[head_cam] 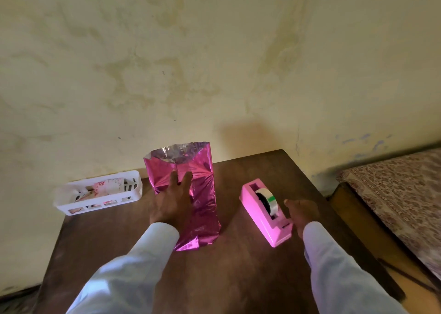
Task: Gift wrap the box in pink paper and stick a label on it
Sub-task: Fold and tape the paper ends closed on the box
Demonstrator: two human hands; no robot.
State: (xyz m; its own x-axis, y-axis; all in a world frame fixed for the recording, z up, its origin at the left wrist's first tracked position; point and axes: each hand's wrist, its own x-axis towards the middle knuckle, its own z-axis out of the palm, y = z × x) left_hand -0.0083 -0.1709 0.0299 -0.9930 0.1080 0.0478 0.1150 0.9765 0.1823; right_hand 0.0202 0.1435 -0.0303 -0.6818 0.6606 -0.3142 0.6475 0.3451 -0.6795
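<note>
A person looks down at a dark wooden table (238, 266) set against a stained cream wall. In the middle of the table lies a box wrapped in shiny pink paper (202, 208), its long side running away from the viewer. The far end of the wrap stands open like a tube, showing a silvery lining; the near end is folded under.

The left hand (173, 201) lies flat on top of the box, fingers spread and pressing the paper down, gripping nothing. The right hand (301, 214) rests beside a pink tape dispenser (265, 215), just to the right of the box, fingers loosely curled toward its cutter end; whether it already pinches tape is hidden.

At the far left sits a white slotted basket (95, 202) holding floral cards, probably the labels.

The foil-like paper looks thin, slick and easily creased or torn, and the box seems light, so it likely slides unless held. A flat palm over the seam, with the open end folded along the box's edges, seems the safest hold.
</note>
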